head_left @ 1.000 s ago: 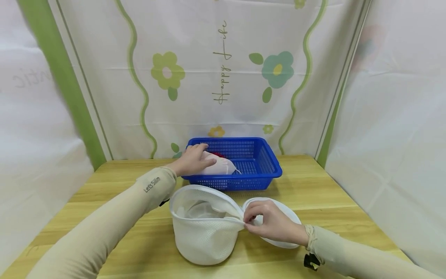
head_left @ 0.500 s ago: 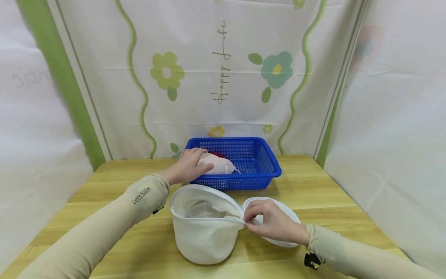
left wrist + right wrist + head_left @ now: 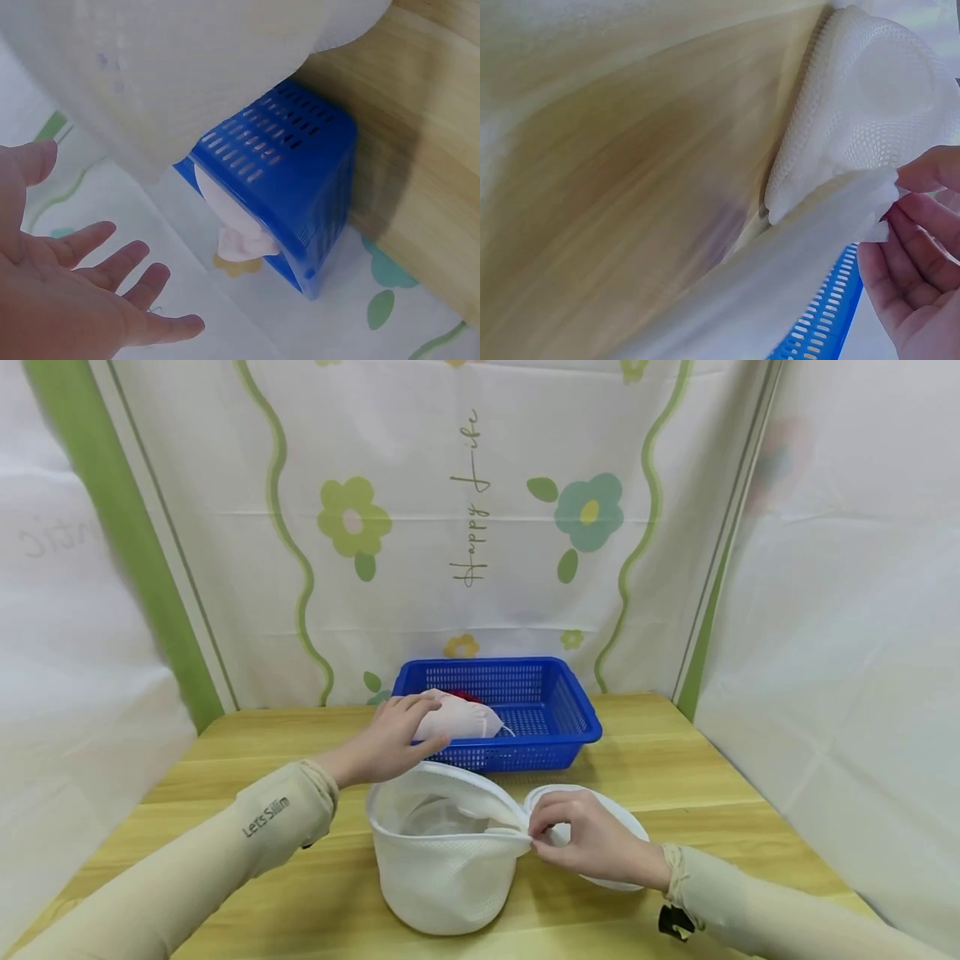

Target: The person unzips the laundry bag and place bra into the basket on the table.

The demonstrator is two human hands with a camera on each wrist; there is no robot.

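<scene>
A white mesh laundry bag (image 3: 442, 885) stands on the table with its top open, and its round lid (image 3: 621, 820) lies folded out to the right. My right hand (image 3: 592, 843) pinches the bag's rim at the lid side; the right wrist view also shows these fingers (image 3: 904, 274) on the edge. With fingers spread and nothing held, my left hand (image 3: 386, 739) hovers near the left front corner of the blue basket (image 3: 540, 742). Inside that basket rests a pale pink padded garment (image 3: 461, 718), possibly a bra, with a thin strap. A pale rounded shape shows inside the bag.
A small red item (image 3: 467, 696) is partly hidden behind the pink garment. Behind the basket hangs a printed white curtain (image 3: 420, 577), with white sheets on both sides. The wooden table (image 3: 697, 793) extends left and right of the bag.
My left hand has drawn back from over the pink garment, leftward and toward me. The right hand keeps its pinch on the bag's rim. The head view has shifted slightly.
</scene>
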